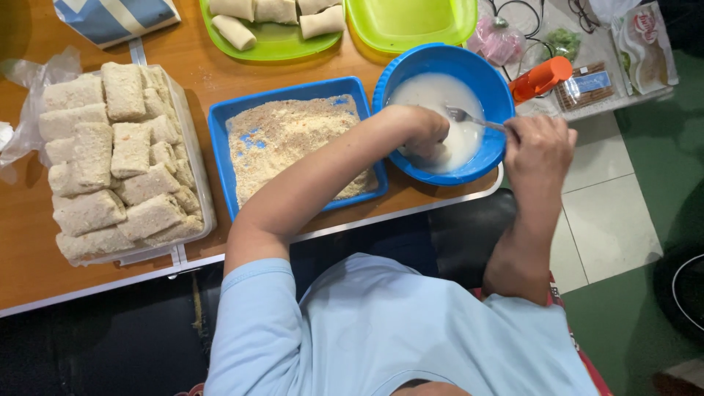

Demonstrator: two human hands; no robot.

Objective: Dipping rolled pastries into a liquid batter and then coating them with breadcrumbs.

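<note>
1. Batter, white, fills our blue bowl point(480, 73) at the table edge.
2. Our left hand point(425, 133) dips in it, fingers curled; what they hold we cannot tell.
3. Our right hand point(539, 150) pinches a fork point(469, 117) handle.
4. Beside it sits the blue crumb tray point(220, 121).

The round blue bowl point(490, 81) right of the frame's centre looks like glossy plastic, and the white liquid point(440, 103) in it is smooth and a little shiny. The fork point(469, 117) over it is bright metal. The blue rectangular tray point(293, 94) in the centre is also smooth plastic; the crumbs point(286, 139) in it are dry, grainy and matt. At the left, the clear plastic box point(192, 147) holds coated rolls point(110, 161) with a rough, matt crust. The green plates point(411, 22) at the top are glossy plastic. The table point(29, 257) looks like smooth wood with a light edge. The light blue shirt point(381, 330) at the bottom is soft matt cloth.
</note>
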